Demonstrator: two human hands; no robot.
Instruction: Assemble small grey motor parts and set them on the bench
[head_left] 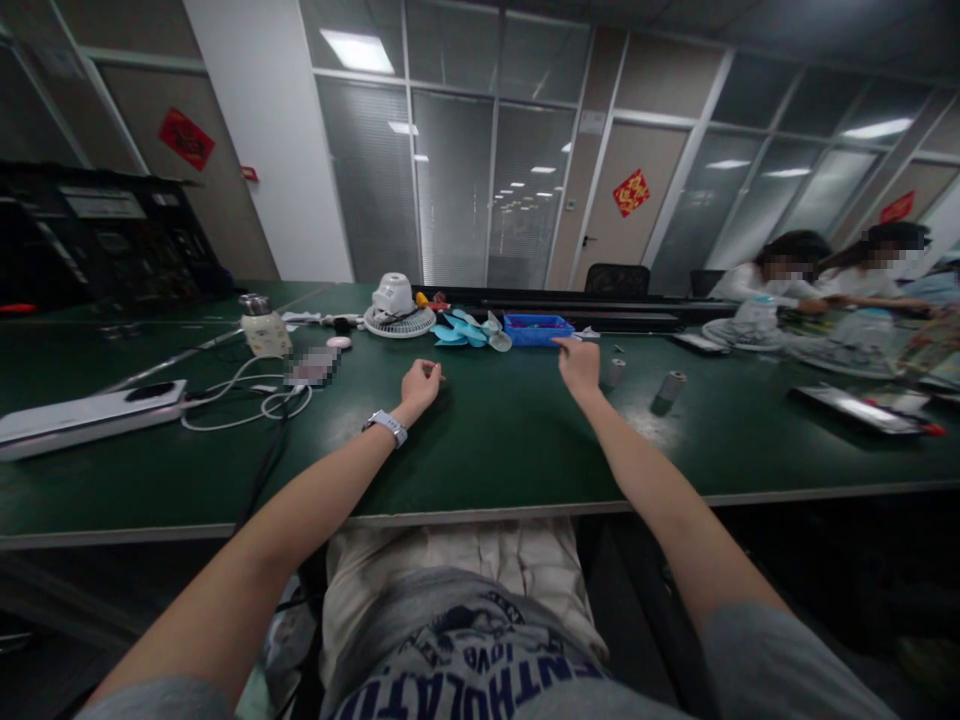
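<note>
My left hand, with a watch on its wrist, is just above the green table with its fingers curled together. Whatever may be in those fingers is too small to make out. My right hand reaches to the near right corner of a blue plastic basket. Its fingers are bent closed, and I cannot tell whether the fingertips touch the basket or hold something small. Just right of that hand stand two grey metal cylinders, one close by and one farther right. Light-blue fan blades lie left of the basket.
A white fan part with a round grille sits at the back. To the left are a bottle, a white power strip and looped cables. Black bars run behind the basket. Other people work at right.
</note>
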